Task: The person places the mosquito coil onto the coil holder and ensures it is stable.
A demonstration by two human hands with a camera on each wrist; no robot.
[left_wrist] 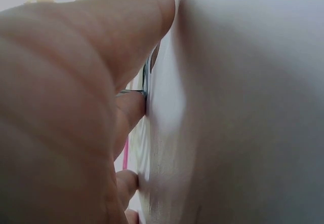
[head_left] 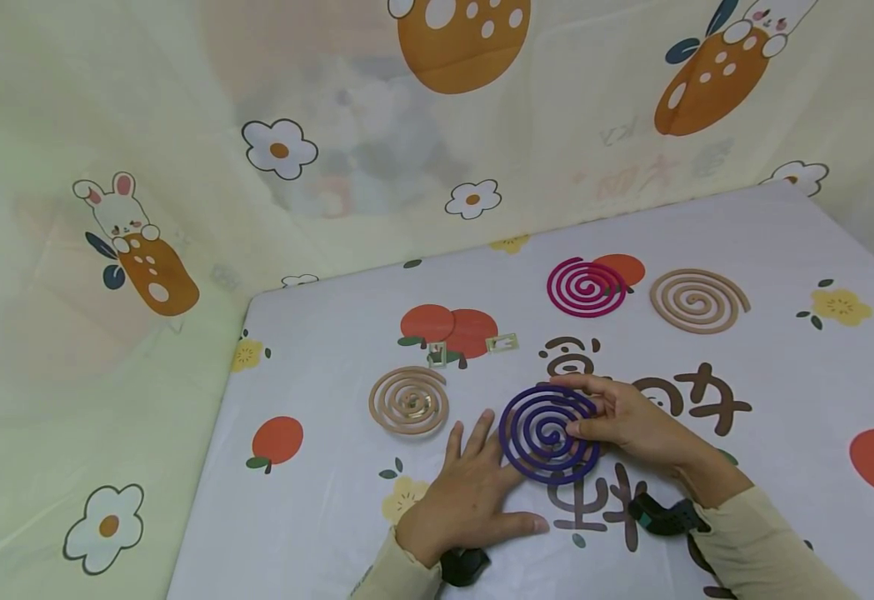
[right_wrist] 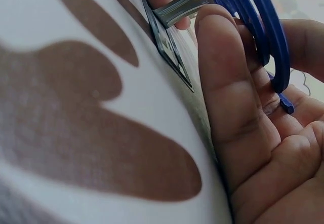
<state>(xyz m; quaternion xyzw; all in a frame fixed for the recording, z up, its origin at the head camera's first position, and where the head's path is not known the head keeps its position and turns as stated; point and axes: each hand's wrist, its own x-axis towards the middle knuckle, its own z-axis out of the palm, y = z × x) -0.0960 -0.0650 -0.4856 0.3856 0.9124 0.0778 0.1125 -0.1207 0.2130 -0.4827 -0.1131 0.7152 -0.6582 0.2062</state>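
A dark blue mosquito coil is held by my right hand, thumb on top and fingers around its right edge. In the right wrist view, a flat metal coil stand lies on the cloth, its raised prong reaching up to the coil. My left hand lies spread, palm down, on the cloth to the left, its index finger partly hidden by the coil. Fingertips touch or nearly touch the stand's far end. A tan coil sits beyond my left hand, with a bit of metal at its centre.
Two small metal stands, one upper left and one beside it, lie on the printed tablecloth. A magenta coil and another tan coil are farther back right. A patterned curtain hangs behind the table.
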